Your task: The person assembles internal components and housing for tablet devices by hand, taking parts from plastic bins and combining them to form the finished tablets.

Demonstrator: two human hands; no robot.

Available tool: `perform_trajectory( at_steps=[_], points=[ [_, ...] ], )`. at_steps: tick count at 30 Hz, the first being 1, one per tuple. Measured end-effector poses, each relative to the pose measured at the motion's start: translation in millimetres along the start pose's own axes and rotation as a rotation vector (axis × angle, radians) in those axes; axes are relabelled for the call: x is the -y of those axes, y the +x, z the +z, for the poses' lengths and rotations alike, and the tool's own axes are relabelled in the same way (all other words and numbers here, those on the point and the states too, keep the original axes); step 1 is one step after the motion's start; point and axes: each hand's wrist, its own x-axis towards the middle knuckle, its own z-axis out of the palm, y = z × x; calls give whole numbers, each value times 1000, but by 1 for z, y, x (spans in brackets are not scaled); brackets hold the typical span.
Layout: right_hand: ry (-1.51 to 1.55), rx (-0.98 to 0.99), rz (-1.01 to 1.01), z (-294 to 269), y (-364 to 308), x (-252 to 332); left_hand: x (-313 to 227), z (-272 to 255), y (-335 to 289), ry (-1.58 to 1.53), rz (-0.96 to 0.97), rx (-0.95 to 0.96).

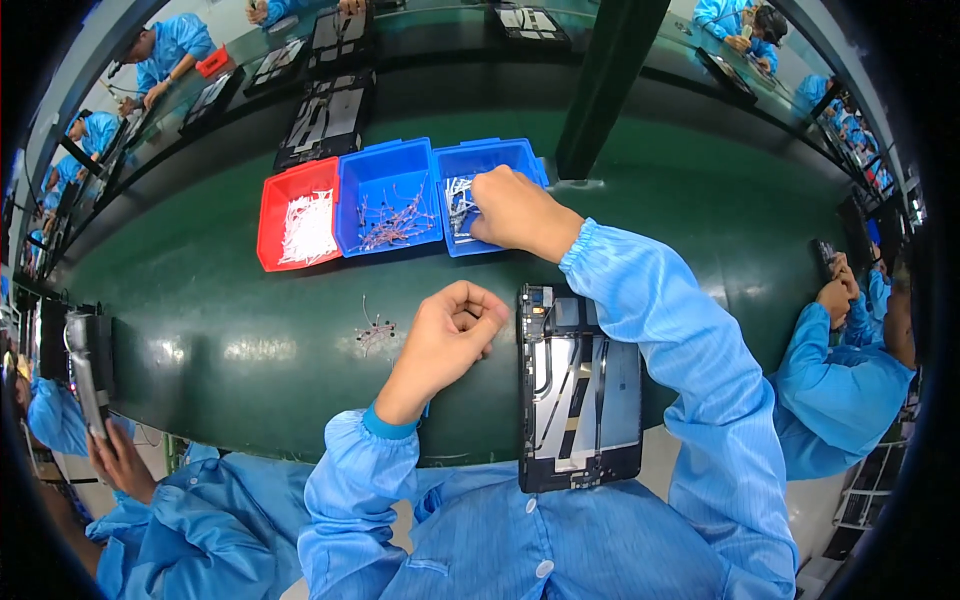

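Observation:
My right hand [523,213] reaches into the right-hand blue bin [490,152], fingers bent down among small silver-grey parts [459,203]. Its fingertips are hidden, so what they grip does not show. Closer to me, my left hand [450,332] hovers over the green table with thumb and fingers curled together; anything pinched there is too small to make out. Just right of it lies an opened tablet-like device [570,400], with black frame, silver plates and dark ribbon cables. Left of my left hand, a loose cluster of thin-wired small parts [376,336] rests on the table.
A middle blue bin [388,160] holds thin reddish-wired parts, and a red bin [270,220] holds white strips. Behind them stand more opened devices [325,120] and a dark post [610,90]. Co-workers in blue sit left and right; one at right [835,380] handles a small part.

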Motion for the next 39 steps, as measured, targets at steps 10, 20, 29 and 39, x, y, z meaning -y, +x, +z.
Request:
perform_trajectory(
  at_steps=[10, 20, 29, 39],
  points=[
    [833, -53, 68, -45, -95, 23, -11, 1, -1, -198, 153, -224],
    [1233, 23, 127, -4, -124, 15, -12, 2, -6, -283, 65, -94],
    [1031, -29, -104, -12, -133, 16, -13, -11, -5, -545, -209, 124],
    [1775, -152, 120, -21, -153, -23, -35, -150, 22, 1014, 504, -1130]
  ],
)
